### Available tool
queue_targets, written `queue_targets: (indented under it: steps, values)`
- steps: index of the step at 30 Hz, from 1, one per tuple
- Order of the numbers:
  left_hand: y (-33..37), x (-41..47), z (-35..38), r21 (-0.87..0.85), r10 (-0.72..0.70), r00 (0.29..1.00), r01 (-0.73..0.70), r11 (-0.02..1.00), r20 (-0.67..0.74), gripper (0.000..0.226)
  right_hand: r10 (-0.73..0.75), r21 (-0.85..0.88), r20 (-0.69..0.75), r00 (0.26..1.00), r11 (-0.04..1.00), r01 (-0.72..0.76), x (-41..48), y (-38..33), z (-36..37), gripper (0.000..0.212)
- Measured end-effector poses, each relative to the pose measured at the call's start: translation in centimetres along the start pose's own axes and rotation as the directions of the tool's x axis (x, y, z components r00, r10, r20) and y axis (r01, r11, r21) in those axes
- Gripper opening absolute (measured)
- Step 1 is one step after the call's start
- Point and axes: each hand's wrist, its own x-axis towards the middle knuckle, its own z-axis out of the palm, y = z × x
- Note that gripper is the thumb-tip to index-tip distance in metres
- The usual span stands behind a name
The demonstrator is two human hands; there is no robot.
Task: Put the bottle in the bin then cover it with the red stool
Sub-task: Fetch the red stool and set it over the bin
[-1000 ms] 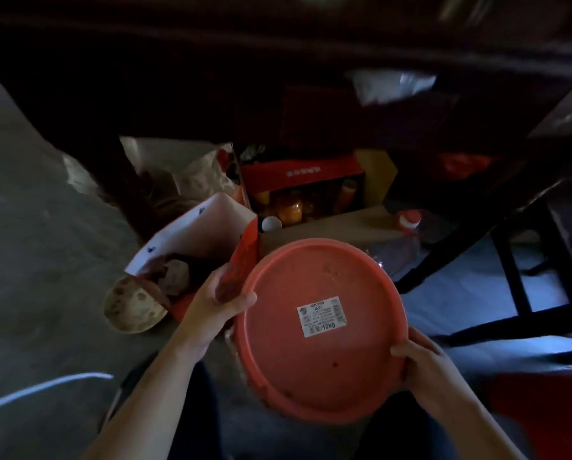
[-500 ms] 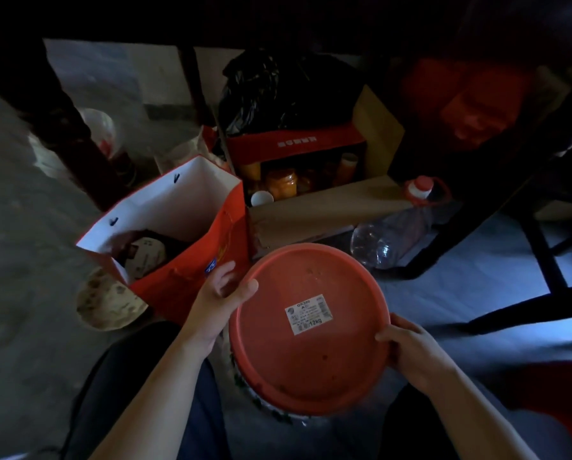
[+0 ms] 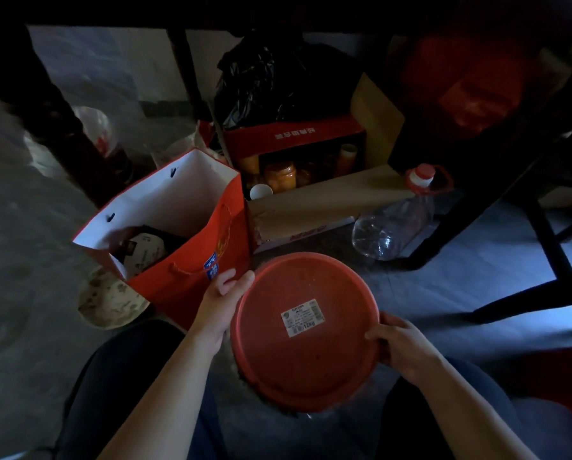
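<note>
Both hands, left (image 3: 223, 302) and right (image 3: 400, 346), gripped the stool (image 3: 306, 330) (bin hidden beneath); covering seemed nearly done.

Red gift bag (image 3: 191, 260) crowds my left hand (image 3: 223, 302), cardboard box (image 3: 314, 207) blocks straight ahead, clear plastic jug (image 3: 390, 227) lies ahead-right. Bare floor (image 3: 470, 293) opens beyond my right hand (image 3: 400, 346), up to the dark chair legs (image 3: 550, 247).
</note>
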Motion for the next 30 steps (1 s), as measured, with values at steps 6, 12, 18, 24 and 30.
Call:
queue_targets:
  steps: [6, 12, 18, 24, 30]
  values:
    - [-0.3, 0.4, -0.1, 0.022, -0.003, 1.0, 0.004, 1.0, -0.03, 0.079, -0.065, -0.281, -0.165, 0.984, 0.96, 0.016, 0.0, 0.4, 1.5, 0.024]
    - [-0.4, 0.6, 0.1, 0.041, 0.007, 0.998, -0.004, 0.999, -0.059, 0.069, -0.225, -0.707, -0.223, 0.948, 0.707, 0.001, -1.4, -0.4, 3.3, 0.035]
    - [-0.2, 0.4, 0.2, 0.072, 0.008, 0.998, -0.003, 0.997, -0.06, 0.066, -0.239, -0.873, -0.263, 0.935, 0.472, -0.125, -2.3, -1.0, 4.5, 0.04]
    - [-0.2, 0.6, 0.2, 0.094, 0.001, 0.998, 0.005, 0.996, -0.063, 0.065, -0.374, -0.966, 0.036, 0.927, 0.224, 0.128, -2.7, -1.7, 9.1, 0.071]
    - [0.0, 0.1, 0.1, 0.082, 0.001, 0.998, 0.004, 0.997, -0.063, 0.063, -0.197, -0.978, 0.192, 0.961, 0.044, 0.205, -1.3, -0.6, 13.7, 0.101]
